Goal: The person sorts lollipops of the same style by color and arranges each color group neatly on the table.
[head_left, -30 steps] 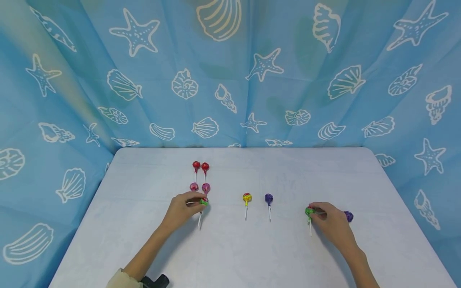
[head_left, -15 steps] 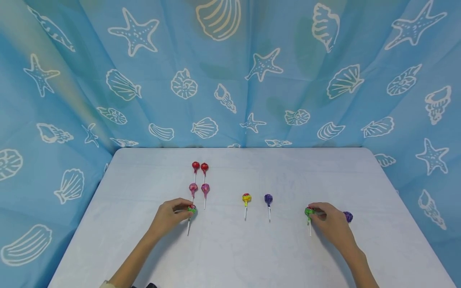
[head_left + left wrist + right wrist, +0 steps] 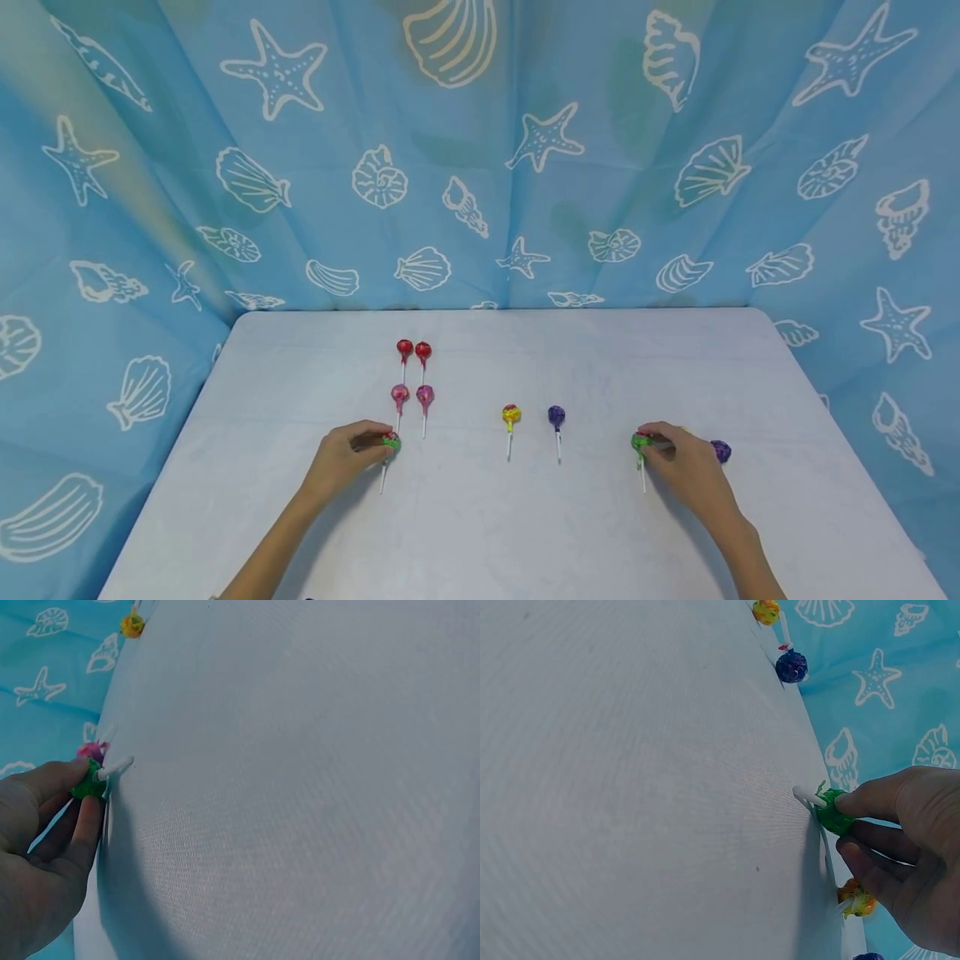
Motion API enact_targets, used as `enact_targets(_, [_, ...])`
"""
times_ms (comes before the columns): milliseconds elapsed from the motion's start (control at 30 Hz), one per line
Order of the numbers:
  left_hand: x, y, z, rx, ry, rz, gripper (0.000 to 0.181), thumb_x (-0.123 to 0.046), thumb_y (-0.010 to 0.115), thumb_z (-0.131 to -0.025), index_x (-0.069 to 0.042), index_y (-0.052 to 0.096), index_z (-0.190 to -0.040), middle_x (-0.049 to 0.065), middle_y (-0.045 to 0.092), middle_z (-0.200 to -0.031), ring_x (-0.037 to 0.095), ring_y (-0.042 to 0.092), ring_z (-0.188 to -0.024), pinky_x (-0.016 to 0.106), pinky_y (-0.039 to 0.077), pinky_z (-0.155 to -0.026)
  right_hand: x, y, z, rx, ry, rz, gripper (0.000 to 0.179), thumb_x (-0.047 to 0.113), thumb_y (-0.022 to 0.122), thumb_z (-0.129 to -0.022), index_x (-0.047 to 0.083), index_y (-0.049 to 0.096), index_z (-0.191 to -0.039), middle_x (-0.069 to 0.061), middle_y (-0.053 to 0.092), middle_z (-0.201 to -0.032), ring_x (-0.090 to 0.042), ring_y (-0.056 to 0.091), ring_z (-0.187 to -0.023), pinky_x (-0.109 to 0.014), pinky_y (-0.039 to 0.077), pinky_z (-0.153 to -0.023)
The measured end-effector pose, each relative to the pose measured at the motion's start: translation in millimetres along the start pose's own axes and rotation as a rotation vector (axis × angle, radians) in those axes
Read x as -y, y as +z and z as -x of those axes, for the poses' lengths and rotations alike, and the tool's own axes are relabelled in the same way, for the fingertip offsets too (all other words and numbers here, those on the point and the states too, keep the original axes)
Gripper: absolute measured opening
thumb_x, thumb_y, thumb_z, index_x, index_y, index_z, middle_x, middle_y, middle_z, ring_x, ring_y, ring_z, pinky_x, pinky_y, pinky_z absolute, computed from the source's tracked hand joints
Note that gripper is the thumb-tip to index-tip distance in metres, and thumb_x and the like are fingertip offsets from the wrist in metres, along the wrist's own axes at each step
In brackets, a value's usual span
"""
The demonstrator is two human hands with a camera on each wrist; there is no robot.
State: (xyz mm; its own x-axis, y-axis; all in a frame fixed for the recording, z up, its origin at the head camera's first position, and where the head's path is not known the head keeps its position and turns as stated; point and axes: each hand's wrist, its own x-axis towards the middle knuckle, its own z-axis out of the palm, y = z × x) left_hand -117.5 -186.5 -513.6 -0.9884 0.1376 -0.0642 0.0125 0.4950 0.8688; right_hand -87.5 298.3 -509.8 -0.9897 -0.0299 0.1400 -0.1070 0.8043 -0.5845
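Note:
My left hand (image 3: 339, 460) pinches a green lollipop (image 3: 390, 443) by its wrapped head, just in front of the left pink lollipop (image 3: 400, 394). The stick points toward me. In the left wrist view, thumb and fingertips close around that green head (image 3: 88, 782). Over on the right, my right hand (image 3: 692, 468) pinches another green lollipop (image 3: 640, 443) by the head, seen in the right wrist view as a green wrapper (image 3: 834, 813). A yellow lollipop (image 3: 856, 898) lies beyond this hand, mostly hidden by it in the head view. A purple lollipop (image 3: 721, 452) shows beside its knuckles.
Two red lollipops (image 3: 405, 347) lie at the back, with a second pink lollipop (image 3: 425, 395) in the row before them. Mid-table are a yellow lollipop (image 3: 511, 414) and a purple lollipop (image 3: 557, 417). A blue shell-print curtain (image 3: 465, 208) borders the white table (image 3: 480, 525).
The left hand has moved left and slightly nearer with its green lollipop, from below the right pink lollipop to below the left one. My right hand has stayed in place.

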Motion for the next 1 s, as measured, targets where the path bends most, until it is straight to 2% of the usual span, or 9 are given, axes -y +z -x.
enact_targets(133, [-1.7, 1.4, 1.8, -0.015, -0.022, -0.017, 0.023, -0.008, 0.077, -0.087, -0.010, 0.075, -0.110, 0.002, 0.072, -0.104, 0.020, 0.067, -0.099, 0.029, 0.053, -0.081, 0, 0, -0.2, 0.011, 0.007, 0.000, 0.026, 0.007, 0.076, -0.088, 0.004, 0.070, -0.113, -0.016, 0.072, -0.102, -0.027, 0.071, -0.082, -0.045, 0.057, -0.071])
enact_targets(267, [-4.5, 3.3, 2.9, -0.032, -0.015, -0.038, 0.023, -0.007, 0.077, -0.086, -0.007, 0.075, -0.109, 0.003, 0.072, -0.104, 0.021, 0.067, -0.097, 0.030, 0.054, -0.080, 2, -1, -0.7, 0.015, 0.014, -0.002, 0.025, 0.008, 0.076, -0.088, 0.005, 0.071, -0.112, -0.014, 0.072, -0.102, -0.025, 0.070, -0.080, -0.044, 0.057, -0.071])
enact_targets(500, [-4.4, 5.4, 2.4, -0.051, 0.001, -0.049, 0.024, -0.007, 0.077, -0.086, -0.006, 0.075, -0.110, 0.005, 0.072, -0.106, 0.022, 0.068, -0.098, 0.036, 0.054, -0.085, 12, -3, -6.0, 0.010, -0.044, -0.072, 0.026, 0.008, 0.076, -0.088, 0.007, 0.071, -0.113, -0.013, 0.073, -0.105, -0.030, 0.071, -0.088, -0.040, 0.058, -0.075])
enact_targets(767, [-2.7, 6.9, 1.2, -0.060, 0.014, -0.056, 0.025, -0.009, 0.079, -0.086, -0.006, 0.075, -0.110, 0.006, 0.072, -0.106, 0.022, 0.068, -0.098, 0.039, 0.054, -0.086, 40, 2, -14.0, 0.027, -0.091, -0.159, 0.027, 0.004, 0.075, -0.088, 0.008, 0.071, -0.113, -0.009, 0.072, -0.106, -0.024, 0.071, -0.090, -0.030, 0.057, -0.075])
enact_targets(1000, [-1.0, 6.6, 0.3, -0.064, 0.000, -0.061, 0.025, -0.009, 0.079, -0.085, -0.008, 0.075, -0.110, 0.004, 0.072, -0.105, 0.020, 0.068, -0.098, 0.038, 0.053, -0.087, 73, 16, -21.3, 0.049, -0.139, -0.223, 0.028, 0.002, 0.076, -0.087, 0.010, 0.072, -0.114, -0.002, 0.072, -0.108, -0.021, 0.070, -0.095, -0.030, 0.057, -0.079])
